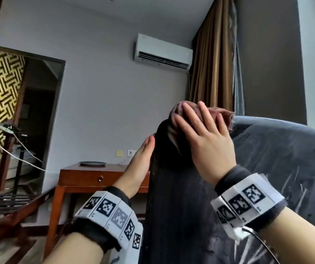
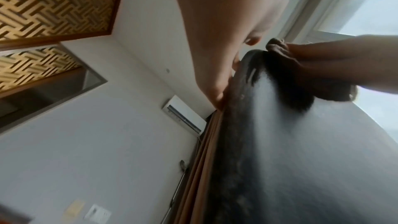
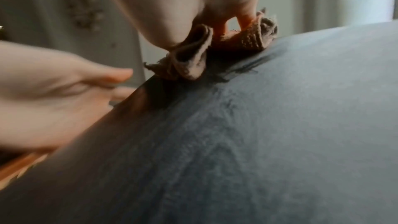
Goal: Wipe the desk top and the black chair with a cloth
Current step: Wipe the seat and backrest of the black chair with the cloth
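- The right hand [image 1: 208, 141] lies flat on a bunched brown cloth [image 1: 223, 113], its fingers straight and spread, pressing the cloth onto the top edge of the black chair [image 1: 278, 161] backrest; the grip is wide, palm down, nothing pinched.
- In the head view the cloth sits at about 1 o'clock from the picture's middle, draped over the chair's upper left corner, with folds sticking out beyond the fingertips.
- The right wrist view shows the cloth [image 3: 193, 57] crumpled under the fingers [image 3: 221, 28], touching the chair's dark grey, worn surface [image 3: 280, 125].
- The left hand [image 1: 139, 164] lies with straight fingers against the left outer side of the backrest, at 9 o'clock from the cloth; its grip is wide and holds nothing.
- A wooden bench [image 1: 95, 180] with a drawer stands behind, at 7 o'clock from the cloth, carrying a dark plate [image 1: 93, 164].
- An air conditioner [image 1: 163, 51] hangs on the wall at 11 o'clock from the cloth, beside a brown curtain [image 1: 210, 60].
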`<act>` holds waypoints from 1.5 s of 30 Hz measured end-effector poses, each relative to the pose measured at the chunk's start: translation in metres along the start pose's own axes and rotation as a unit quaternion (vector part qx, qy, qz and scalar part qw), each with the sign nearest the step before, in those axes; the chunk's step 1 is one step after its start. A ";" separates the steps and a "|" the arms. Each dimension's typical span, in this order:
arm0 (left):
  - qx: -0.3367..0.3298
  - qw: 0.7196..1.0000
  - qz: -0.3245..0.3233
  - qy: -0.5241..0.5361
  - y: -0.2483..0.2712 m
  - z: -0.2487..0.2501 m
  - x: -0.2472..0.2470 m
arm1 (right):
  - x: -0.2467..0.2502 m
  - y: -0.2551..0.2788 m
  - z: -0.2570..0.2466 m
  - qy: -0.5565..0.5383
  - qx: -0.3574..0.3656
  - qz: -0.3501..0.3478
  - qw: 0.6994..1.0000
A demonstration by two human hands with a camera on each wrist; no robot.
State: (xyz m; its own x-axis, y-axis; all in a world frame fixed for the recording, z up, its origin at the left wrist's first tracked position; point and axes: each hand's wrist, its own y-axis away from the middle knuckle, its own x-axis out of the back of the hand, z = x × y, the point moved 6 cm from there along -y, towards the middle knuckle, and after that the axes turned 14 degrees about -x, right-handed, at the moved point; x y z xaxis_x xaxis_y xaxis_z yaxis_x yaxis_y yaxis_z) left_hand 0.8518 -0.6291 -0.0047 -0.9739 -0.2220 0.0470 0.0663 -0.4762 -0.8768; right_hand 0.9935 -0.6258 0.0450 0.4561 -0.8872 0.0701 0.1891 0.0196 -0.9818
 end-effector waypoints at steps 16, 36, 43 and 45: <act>-0.240 0.753 -0.122 -0.601 0.019 0.027 -0.015 | -0.036 0.063 -0.012 -0.052 0.103 -0.049 0.992; -0.435 0.583 -0.210 -0.653 0.007 -0.013 -0.060 | -0.017 0.028 0.094 0.037 0.193 -0.065 0.978; -0.408 0.667 -0.184 -0.596 -0.042 0.021 -0.026 | -0.022 0.029 0.100 0.037 0.138 -0.072 0.987; -0.383 0.716 -0.145 -0.566 -0.054 0.028 -0.023 | -0.022 0.030 0.101 0.033 0.112 -0.073 0.991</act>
State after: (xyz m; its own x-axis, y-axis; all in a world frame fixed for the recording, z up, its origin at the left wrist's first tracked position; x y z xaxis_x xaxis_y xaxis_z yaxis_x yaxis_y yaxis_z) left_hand 0.8767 -0.6221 0.0551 -0.0937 -0.9617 0.2577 -0.6630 -0.1328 -0.7368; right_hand 1.0774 -0.5593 0.0316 0.3532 -0.9162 0.1893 0.4399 -0.0159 -0.8979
